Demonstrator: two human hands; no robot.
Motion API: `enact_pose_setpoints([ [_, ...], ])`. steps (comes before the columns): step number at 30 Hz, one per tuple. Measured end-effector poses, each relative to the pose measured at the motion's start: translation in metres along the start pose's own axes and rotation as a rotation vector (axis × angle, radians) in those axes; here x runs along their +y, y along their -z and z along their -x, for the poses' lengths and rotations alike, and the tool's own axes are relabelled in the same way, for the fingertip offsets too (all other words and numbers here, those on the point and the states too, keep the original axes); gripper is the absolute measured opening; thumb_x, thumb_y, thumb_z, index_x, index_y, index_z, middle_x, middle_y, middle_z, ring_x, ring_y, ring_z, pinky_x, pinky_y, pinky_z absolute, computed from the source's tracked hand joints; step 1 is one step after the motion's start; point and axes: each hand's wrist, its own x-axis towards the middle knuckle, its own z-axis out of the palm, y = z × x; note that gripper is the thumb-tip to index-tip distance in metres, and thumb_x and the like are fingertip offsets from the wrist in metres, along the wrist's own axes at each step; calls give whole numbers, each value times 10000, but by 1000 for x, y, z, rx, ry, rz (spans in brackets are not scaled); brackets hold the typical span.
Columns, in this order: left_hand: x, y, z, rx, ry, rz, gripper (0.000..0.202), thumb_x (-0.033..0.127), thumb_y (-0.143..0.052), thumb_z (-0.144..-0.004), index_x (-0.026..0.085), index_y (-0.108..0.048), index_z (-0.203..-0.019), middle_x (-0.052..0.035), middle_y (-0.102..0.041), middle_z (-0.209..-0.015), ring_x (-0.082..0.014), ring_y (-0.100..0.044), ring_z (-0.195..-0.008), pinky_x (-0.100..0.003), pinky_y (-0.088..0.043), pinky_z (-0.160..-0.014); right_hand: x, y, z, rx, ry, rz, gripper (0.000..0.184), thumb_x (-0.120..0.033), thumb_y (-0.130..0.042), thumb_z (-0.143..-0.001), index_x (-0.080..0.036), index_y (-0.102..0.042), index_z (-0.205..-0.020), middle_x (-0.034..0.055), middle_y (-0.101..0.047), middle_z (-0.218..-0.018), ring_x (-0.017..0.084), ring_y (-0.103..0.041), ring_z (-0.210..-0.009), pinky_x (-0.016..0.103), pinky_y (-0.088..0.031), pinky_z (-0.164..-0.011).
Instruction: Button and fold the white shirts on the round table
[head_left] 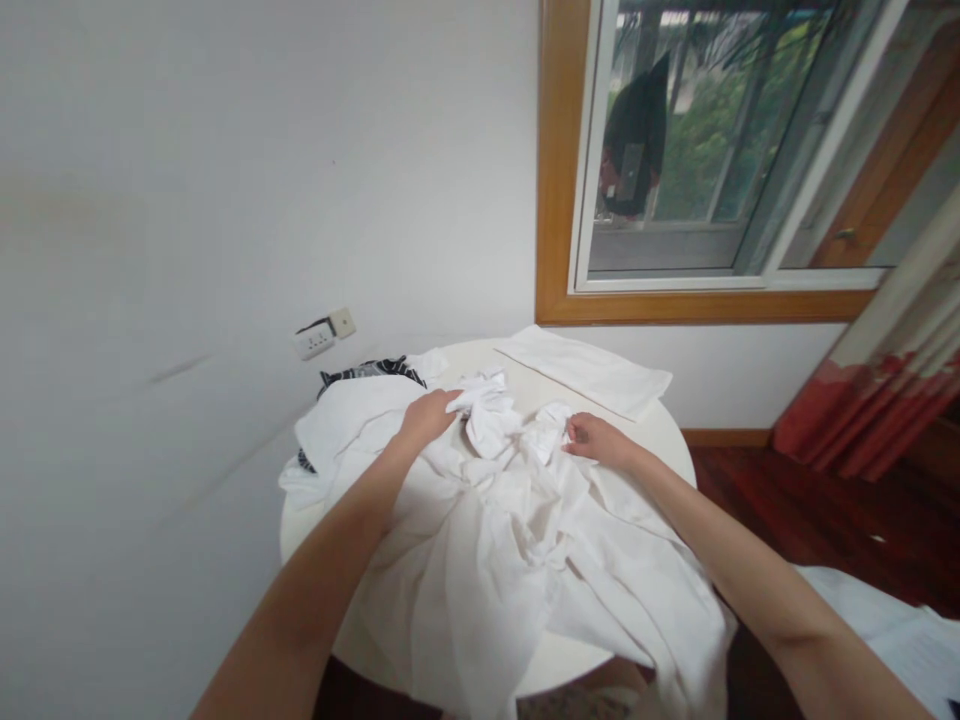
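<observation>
The large, crumpled white fabric cloth point(487, 560) lies across the round white table point(562, 665), overhanging its near rim. The left hand point(431, 415) has fingers closed on a bunched far fold; the right hand point(596, 440) has fingers curled together, pinching another fold.

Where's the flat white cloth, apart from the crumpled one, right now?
In the head view, the flat white cloth lies on the far right part of the round table, below the window and beyond the right hand.
</observation>
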Motion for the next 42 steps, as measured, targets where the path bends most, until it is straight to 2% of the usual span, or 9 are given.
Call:
enact_pose_setpoints([
  [8, -22, 88, -9, 597, 170, 103, 421, 198, -438, -873, 251, -565, -1271, -67, -441, -1275, -232, -496, -1140, -364, -435, -965, -1, -5, -26, 213, 50, -28, 281, -111, -524, -651, -217, -478, -908, 31, -519, -951, 195, -503, -926, 305, -402, -852],
  [13, -66, 125, -18, 774, 291, 30, 399, 265, -424, -927, 158, -511, -1301, -82, -321, -1370, -319, -398, -1215, -499, -393, -983, 2, -13, -42, 371, 73, -57, 350, -96, -486, -674, -216, -491, -1002, 69, -525, -1023, 232, -500, -1004, 368, -393, -927],
  [16, -94, 99, -17, 661, 373, -56, 392, 290, -400, -936, 178, -515, -1294, -86, -303, -1421, -365, -344, -1252, -548, -389, -970, 6, -20, -44, 410, 73, -78, 376, -108, -481, -705, -211, -493, -1067, 88, -531, -1078, 244, -498, -1054, 390, -384, -965],
  [20, -107, 29, -9, 107, 409, -135, 453, 316, -489, -858, 168, -539, -1283, -173, -445, -1356, -410, -402, -1203, -605, -420, -892, 12, -26, -40, 421, 94, -86, 428, -134, -491, -730, -190, -478, -1154, 114, -529, -1164, 250, -489, -1118, 408, -365, -1013],
  [22, -105, 7, -7, 57, 408, -175, 504, 342, -446, -871, 164, -485, -1340, -186, -434, -1390, -421, -389, -1228, -621, -387, -916, 14, -26, -39, 426, 94, -92, 468, -139, -491, -741, -194, -463, -1204, 118, -527, -1214, 250, -480, -1160, 421, -347, -1040],
  [28, -73, 31, -15, 165, 522, -277, 499, 305, -443, -853, 153, -501, -1324, -222, -479, -1349, -476, -361, -1250, -730, -185, -981, 16, -27, -39, 486, 91, -102, 649, -167, -504, -761, -202, -350, -1390, 124, -460, -1379, 254, -421, -1279, 458, -297, -1102],
  [33, -10, 55, -16, 301, 278, -216, 452, 350, -444, -872, 194, -536, -1287, -169, -450, -1401, -438, -318, -1300, -715, -81, -1038, 18, -29, -38, 515, 101, -78, 658, -182, -508, -779, -190, -347, -1417, 130, -470, -1381, 255, -431, -1279, 458, -308, -1105],
  [38, 50, 25, -11, 47, -109, 50, 440, 441, -398, -907, 234, -547, -1265, -91, -541, -1311, -263, -506, -1168, -407, -362, -1019, 15, -27, -36, 546, 94, -83, 654, -190, -501, -793, -199, -335, -1426, 121, -465, -1385, 253, -422, -1284, 461, -310, -1105],
  [42, 74, -14, -2, -121, -43, 58, 592, 596, -468, -838, 229, -516, -1300, -146, -567, -1232, -322, -517, -1113, -447, -426, -898, 5, -20, -32, 622, 47, -62, 688, -156, -483, -771, -181, -314, -1437, 133, -477, -1344, 262, -448, -1240, 460, -352, -1070],
])
